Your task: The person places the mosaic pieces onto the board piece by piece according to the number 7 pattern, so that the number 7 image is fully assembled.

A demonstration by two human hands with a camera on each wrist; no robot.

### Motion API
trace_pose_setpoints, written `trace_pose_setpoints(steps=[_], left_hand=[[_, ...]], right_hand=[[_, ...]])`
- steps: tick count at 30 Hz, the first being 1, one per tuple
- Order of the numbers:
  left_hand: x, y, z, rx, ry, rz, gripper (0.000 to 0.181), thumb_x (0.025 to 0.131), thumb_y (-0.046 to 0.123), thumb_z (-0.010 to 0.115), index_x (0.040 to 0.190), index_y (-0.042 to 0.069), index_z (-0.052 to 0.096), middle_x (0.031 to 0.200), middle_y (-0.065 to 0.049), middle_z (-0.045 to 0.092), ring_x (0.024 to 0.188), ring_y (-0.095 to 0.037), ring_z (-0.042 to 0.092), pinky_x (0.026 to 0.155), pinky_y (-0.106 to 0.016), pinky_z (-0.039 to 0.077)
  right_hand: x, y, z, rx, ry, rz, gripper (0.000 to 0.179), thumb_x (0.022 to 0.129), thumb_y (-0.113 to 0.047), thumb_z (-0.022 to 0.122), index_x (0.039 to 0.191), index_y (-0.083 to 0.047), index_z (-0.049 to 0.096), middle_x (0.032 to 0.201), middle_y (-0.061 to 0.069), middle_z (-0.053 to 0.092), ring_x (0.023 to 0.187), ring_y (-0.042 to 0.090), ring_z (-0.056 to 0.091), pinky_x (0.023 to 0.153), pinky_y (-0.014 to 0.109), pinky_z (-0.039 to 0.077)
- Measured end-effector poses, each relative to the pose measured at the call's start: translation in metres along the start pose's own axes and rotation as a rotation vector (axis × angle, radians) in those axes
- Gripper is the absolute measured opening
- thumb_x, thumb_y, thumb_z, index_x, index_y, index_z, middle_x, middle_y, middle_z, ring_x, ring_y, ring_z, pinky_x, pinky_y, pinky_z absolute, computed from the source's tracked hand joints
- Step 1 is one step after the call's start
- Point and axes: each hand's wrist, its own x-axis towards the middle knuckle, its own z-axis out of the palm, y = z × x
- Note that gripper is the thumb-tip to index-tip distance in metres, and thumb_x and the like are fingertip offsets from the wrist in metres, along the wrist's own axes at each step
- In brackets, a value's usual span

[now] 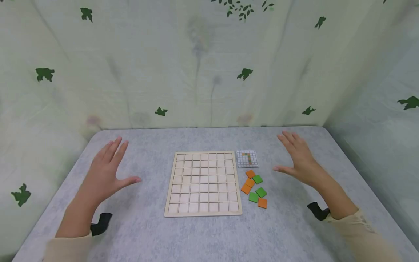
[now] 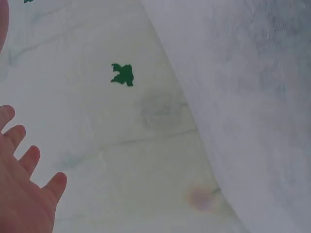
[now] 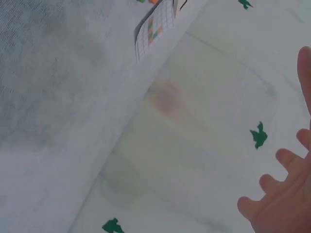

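My left hand (image 1: 104, 174) is held over the left side of the table, its fingers extended and thumb spread toward the middle, holding nothing. On the other side my right hand (image 1: 299, 160) is raised in the same way with nothing in its grasp. Between them lies a square wooden grid board (image 1: 204, 183) with bare cells. Just right of the board are several small square tiles, among them a green tile (image 1: 260, 192) and an orange tile (image 1: 262, 203). A pattern card (image 1: 247, 159) above the tiles shows orange and green squares on a grid.
The grey table (image 1: 137, 233) ends at a pale curtain (image 1: 183, 72) printed with green leaf and bird shapes. Black straps with camera mounts sit at both wrists, the left mount (image 1: 101, 224) and the right mount (image 1: 317, 211).
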Motion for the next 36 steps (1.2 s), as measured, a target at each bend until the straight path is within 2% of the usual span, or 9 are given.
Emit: trace_pose_setpoints(steps=[3, 7, 11, 15, 20, 25, 31, 36], left_hand=[[-0.001, 0.009, 0.017, -0.118, 0.016, -0.024, 0.109, 0.063, 0.051, 0.075, 0.145, 0.01, 0.016, 0.148, -0.011, 0.015, 0.132, -0.034, 0.015, 0.101, -0.052, 0.018], [-0.005, 0.025, 0.037, -0.285, -0.026, -0.108, 0.114, 0.06, 0.035, 0.082, 0.146, 0.011, 0.011, 0.148, -0.012, 0.013, 0.131, -0.037, 0.014, 0.097, -0.058, 0.02], [-0.008, 0.039, 0.055, -0.458, -0.114, -0.199, 0.115, 0.061, 0.033, 0.082, 0.146, 0.017, 0.007, 0.149, -0.01, 0.01, 0.131, -0.037, 0.011, 0.094, -0.062, 0.019], [-0.012, 0.051, 0.069, -0.56, -0.216, -0.263, 0.112, 0.063, 0.036, 0.08, 0.146, 0.023, 0.006, 0.149, -0.008, 0.009, 0.133, -0.034, 0.01, 0.095, -0.061, 0.019], [-0.015, 0.059, 0.08, -0.608, -0.295, -0.257, 0.109, 0.063, 0.038, 0.08, 0.146, 0.014, 0.013, 0.147, -0.012, 0.015, 0.132, -0.034, 0.013, 0.098, -0.058, 0.018], [-0.02, 0.06, 0.093, -0.618, -0.35, -0.256, 0.109, 0.061, 0.044, 0.079, 0.144, 0.006, 0.018, 0.145, -0.017, 0.02, 0.131, -0.035, 0.016, 0.101, -0.053, 0.018], [-0.026, 0.06, 0.1, -0.623, -0.394, -0.271, 0.109, 0.06, 0.047, 0.077, 0.142, 0.002, 0.023, 0.144, -0.019, 0.023, 0.13, -0.036, 0.019, 0.101, -0.052, 0.019], [-0.03, 0.058, 0.101, -0.632, -0.407, -0.215, 0.109, 0.059, 0.048, 0.078, 0.141, -0.001, 0.025, 0.143, -0.018, 0.026, 0.129, -0.036, 0.022, 0.101, -0.051, 0.021]], right_hand=[[0.004, -0.004, 0.011, 0.121, -0.029, 0.031, 0.095, 0.07, -0.022, 0.078, 0.143, -0.006, 0.02, 0.144, 0.019, 0.02, 0.13, 0.039, 0.013, 0.099, 0.059, 0.014], [0.006, -0.007, 0.03, 0.258, -0.08, 0.089, 0.086, 0.075, -0.022, 0.073, 0.143, -0.008, 0.023, 0.144, 0.017, 0.024, 0.129, 0.035, 0.021, 0.098, 0.055, 0.023], [0.007, -0.009, 0.052, 0.349, -0.108, 0.137, 0.073, 0.078, -0.017, 0.07, 0.139, -0.007, 0.032, 0.14, 0.015, 0.032, 0.125, 0.034, 0.031, 0.096, 0.052, 0.03], [0.009, -0.01, 0.072, 0.429, -0.159, 0.179, 0.06, 0.081, -0.013, 0.067, 0.134, -0.005, 0.04, 0.133, 0.016, 0.041, 0.115, 0.034, 0.042, 0.091, 0.05, 0.036], [0.012, -0.009, 0.089, 0.485, -0.231, 0.185, 0.047, 0.083, -0.01, 0.064, 0.126, 0.0, 0.049, 0.124, 0.015, 0.05, 0.107, 0.032, 0.048, 0.087, 0.046, 0.041], [0.011, -0.004, 0.101, 0.504, -0.271, 0.205, 0.04, 0.084, -0.01, 0.063, 0.121, 0.001, 0.053, 0.117, 0.013, 0.055, 0.106, 0.029, 0.05, 0.086, 0.042, 0.042], [0.011, -0.003, 0.11, 0.48, -0.255, 0.207, 0.031, 0.083, -0.011, 0.065, 0.112, -0.002, 0.06, 0.111, 0.009, 0.055, 0.106, 0.027, 0.049, 0.089, 0.043, 0.04], [0.012, -0.004, 0.114, 0.447, -0.249, 0.222, 0.025, 0.082, -0.014, 0.066, 0.106, -0.006, 0.062, 0.109, 0.007, 0.054, 0.105, 0.025, 0.048, 0.091, 0.044, 0.037]])
